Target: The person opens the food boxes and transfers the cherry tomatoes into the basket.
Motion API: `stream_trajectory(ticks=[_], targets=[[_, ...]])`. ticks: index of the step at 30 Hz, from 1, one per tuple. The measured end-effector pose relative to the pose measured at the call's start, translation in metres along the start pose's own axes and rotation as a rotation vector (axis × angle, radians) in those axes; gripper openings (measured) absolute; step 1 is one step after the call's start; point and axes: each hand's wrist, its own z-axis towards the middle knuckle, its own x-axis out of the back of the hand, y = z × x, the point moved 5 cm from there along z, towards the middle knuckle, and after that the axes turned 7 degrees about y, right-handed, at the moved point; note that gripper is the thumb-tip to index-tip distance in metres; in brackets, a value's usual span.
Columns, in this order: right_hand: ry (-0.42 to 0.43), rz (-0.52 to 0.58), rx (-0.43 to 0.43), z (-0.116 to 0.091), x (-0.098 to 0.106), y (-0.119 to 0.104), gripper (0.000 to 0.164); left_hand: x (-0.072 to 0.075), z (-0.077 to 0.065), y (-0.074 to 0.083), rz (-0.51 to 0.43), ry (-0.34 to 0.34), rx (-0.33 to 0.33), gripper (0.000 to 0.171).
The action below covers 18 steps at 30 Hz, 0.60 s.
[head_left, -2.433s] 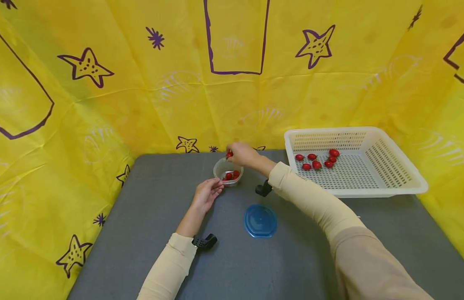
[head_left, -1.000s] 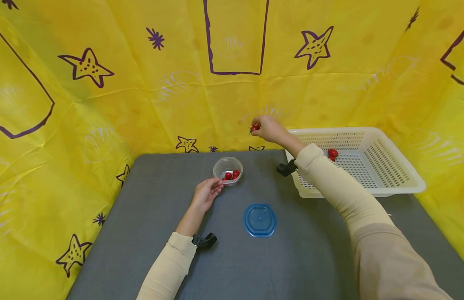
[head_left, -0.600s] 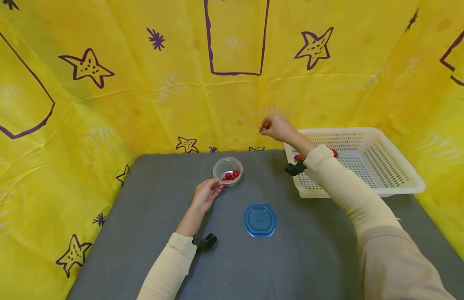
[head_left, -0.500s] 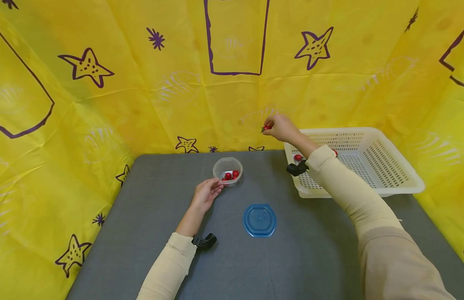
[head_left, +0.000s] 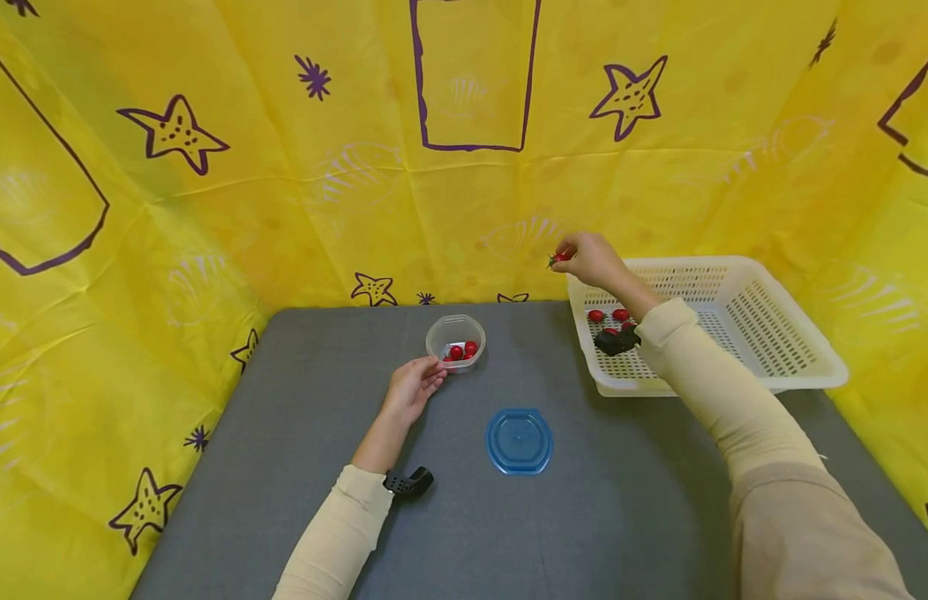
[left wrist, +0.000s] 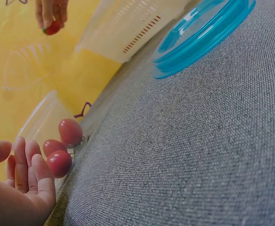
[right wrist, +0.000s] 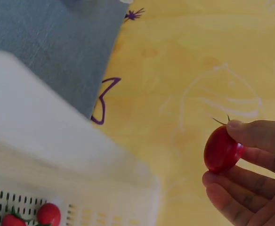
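Observation:
My left hand (head_left: 413, 389) is at the near left edge of a small clear plastic container (head_left: 438, 331), with thumb and fingers pinching its rim. Several red cherry tomatoes (left wrist: 70, 132) lie inside, partly behind my fingers in the left wrist view. In my right hand (head_left: 593, 260), raised near the back left corner of a white basket (head_left: 797, 387), thumb and fingertips pinch one cherry tomato (right wrist: 222, 149) by its sides. Its thin green stem shows. More cherry tomatoes (head_left: 595, 316) sit in the basket's left part, some hidden by my right forearm and wrist camera.
A blue lid (head_left: 519, 442) lies flat on the grey tabletop (head_left: 283, 467), nearer to me than the container. Yellow patterned cloth (head_left: 464, 208) hangs behind the table and down both sides. The basket stands at the back right.
From over the container, my right hand has moved right toward the basket, still holding a cherry tomato. Tomatoes in the basket come back into view. My left hand and the container stay in place.

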Motion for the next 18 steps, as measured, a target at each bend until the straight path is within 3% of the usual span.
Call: stream_trajectory(ticks=[18], targets=[[-0.007, -0.001, -0.071, -0.016, 0.010, 0.032, 0.035, -0.001, 0.000, 0.000, -0.010, -0.010, -0.001, 0.010]])
